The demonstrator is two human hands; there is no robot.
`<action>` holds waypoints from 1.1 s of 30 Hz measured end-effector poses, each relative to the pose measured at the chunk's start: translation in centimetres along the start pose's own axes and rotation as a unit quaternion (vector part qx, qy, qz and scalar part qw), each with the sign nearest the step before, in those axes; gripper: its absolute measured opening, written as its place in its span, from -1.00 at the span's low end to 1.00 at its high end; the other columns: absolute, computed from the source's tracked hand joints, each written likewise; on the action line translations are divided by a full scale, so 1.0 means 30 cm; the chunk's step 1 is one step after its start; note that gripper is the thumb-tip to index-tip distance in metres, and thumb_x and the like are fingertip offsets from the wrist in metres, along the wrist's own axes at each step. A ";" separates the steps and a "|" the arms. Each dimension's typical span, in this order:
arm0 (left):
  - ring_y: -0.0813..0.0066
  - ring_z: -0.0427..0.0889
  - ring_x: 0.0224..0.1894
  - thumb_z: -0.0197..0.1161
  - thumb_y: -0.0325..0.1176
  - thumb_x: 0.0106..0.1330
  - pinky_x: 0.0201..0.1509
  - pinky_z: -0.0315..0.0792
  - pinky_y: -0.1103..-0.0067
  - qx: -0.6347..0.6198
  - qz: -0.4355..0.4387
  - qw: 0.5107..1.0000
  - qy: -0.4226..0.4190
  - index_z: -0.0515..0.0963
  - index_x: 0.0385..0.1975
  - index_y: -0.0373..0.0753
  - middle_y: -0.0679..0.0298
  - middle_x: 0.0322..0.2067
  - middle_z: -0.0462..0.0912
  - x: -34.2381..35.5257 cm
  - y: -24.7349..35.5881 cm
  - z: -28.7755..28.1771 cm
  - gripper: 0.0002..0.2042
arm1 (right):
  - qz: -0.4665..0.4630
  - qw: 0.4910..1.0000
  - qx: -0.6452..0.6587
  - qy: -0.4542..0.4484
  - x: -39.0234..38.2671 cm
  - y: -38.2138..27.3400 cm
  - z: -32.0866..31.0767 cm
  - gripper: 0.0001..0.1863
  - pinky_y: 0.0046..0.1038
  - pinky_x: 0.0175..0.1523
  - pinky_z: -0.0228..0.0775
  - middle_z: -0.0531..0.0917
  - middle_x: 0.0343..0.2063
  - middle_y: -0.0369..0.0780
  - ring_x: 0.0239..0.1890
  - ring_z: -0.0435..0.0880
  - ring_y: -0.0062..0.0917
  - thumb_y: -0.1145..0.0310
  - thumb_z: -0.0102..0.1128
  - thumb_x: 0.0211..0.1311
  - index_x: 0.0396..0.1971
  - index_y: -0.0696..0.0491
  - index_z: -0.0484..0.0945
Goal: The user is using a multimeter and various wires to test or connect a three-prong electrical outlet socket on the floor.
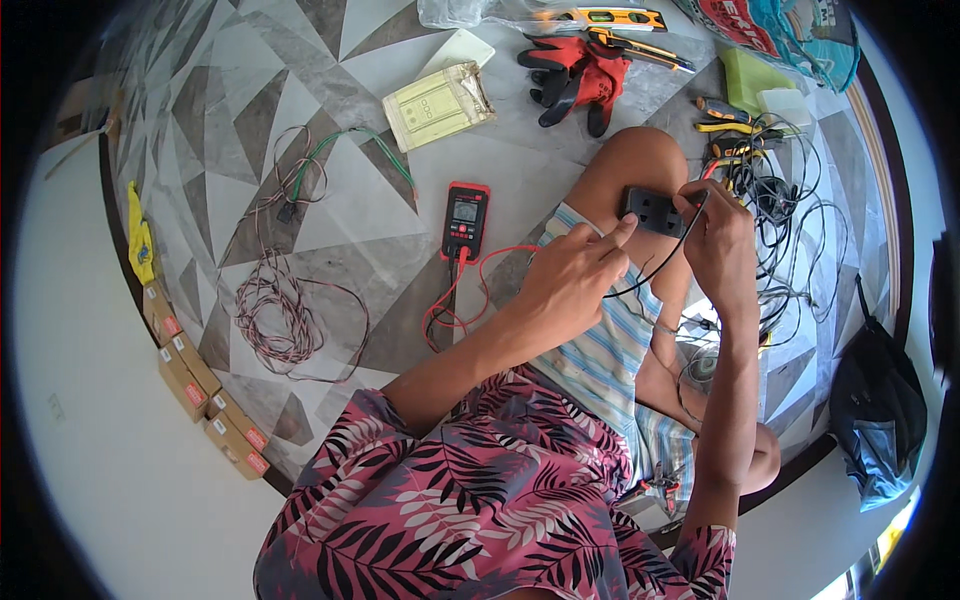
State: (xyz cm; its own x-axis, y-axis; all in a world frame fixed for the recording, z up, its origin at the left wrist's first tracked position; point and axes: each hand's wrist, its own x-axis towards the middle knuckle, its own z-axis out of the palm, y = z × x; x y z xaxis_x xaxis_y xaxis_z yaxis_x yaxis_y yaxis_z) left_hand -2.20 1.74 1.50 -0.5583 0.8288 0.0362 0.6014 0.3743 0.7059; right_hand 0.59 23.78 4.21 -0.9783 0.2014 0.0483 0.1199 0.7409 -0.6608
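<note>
My left hand (565, 278) is over my thigh, its index finger stretched toward a black socket block (650, 212) and nothing visible in its grip. The block has several openings and lies against my bent leg. My right hand (718, 235) is closed at the block's right end, pinching a black test probe (697, 208) whose black lead (655, 272) curves down to the left. A small red tip shows above those fingers; what it belongs to is unclear. A red and black multimeter (464, 220) with a lit display lies left of my left hand, its red lead running under my forearm.
Red and black gloves (580, 80), a spirit level (610, 18) and a yellow package (438, 105) lie ahead. Tangled black cables (785, 220) and pliers (735, 148) are at right. Coiled wire (280, 320) and cardboard boxes (190, 375) are at left. A black bag (875, 400) stands far right.
</note>
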 end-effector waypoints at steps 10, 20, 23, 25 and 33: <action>0.13 0.62 -0.04 0.27 -0.65 0.04 0.02 0.54 0.31 -0.009 0.005 1.000 0.011 0.41 -0.40 -0.26 0.04 0.38 0.43 0.003 -0.006 0.006 -0.80 | -0.053 0.998 -0.042 0.015 -0.049 0.022 0.018 -0.74 -0.19 -0.23 0.53 0.64 -0.17 -0.12 -0.25 0.70 -0.09 0.69 0.26 0.14 -0.17 0.14 0.56; 0.13 0.61 -0.10 0.26 -0.63 0.12 0.01 0.52 0.31 -0.001 0.003 1.000 0.013 0.46 -0.39 -0.28 0.08 0.34 0.47 0.016 0.007 0.009 -0.86 | -0.083 0.982 -0.052 0.161 -0.123 0.037 0.054 -0.75 -0.30 -0.12 0.64 0.71 -0.17 -0.13 -0.17 0.77 -0.21 0.65 0.37 0.14 -0.17 0.14 0.65; 0.16 0.61 -0.11 0.25 -0.63 0.15 0.00 0.51 0.31 -0.021 0.000 1.000 0.019 0.48 -0.36 -0.29 0.13 0.31 0.51 0.014 0.001 0.010 -0.87 | -0.094 0.984 -0.022 0.148 -0.110 0.043 0.032 -0.77 -0.29 -0.12 0.64 0.72 -0.18 -0.10 -0.17 0.77 -0.19 0.62 0.42 0.11 -0.21 0.15 0.67; 0.18 0.61 -0.12 0.25 -0.64 0.17 -0.01 0.50 0.32 -0.029 -0.007 0.999 0.012 0.49 -0.35 -0.30 0.16 0.30 0.52 0.012 0.004 0.009 -0.88 | -0.124 0.981 -0.063 0.133 -0.110 0.062 0.048 -0.76 -0.29 -0.13 0.64 0.71 -0.18 -0.12 -0.16 0.76 -0.20 0.59 0.44 0.09 -0.20 0.14 0.67; 0.20 0.59 -0.17 0.25 -0.64 0.18 -0.05 0.48 0.33 -0.026 -0.009 1.000 0.003 0.53 0.14 -0.29 0.27 -0.24 0.68 0.009 -0.008 -0.006 -0.54 | -0.170 0.970 -0.064 0.159 -0.143 0.083 0.078 -0.65 -0.31 -0.13 0.65 0.70 -0.17 -0.10 -0.17 0.76 -0.20 0.59 0.48 -0.03 -0.17 0.17 0.66</action>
State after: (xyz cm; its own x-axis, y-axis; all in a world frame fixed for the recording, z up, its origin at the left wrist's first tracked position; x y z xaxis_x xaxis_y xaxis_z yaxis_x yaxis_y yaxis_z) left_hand -2.60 1.80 1.47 -0.5719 0.8199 0.0270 0.5613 0.3671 0.7417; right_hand 4.69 23.25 0.60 -0.8656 0.1051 0.4896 -0.1598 0.8686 -0.4690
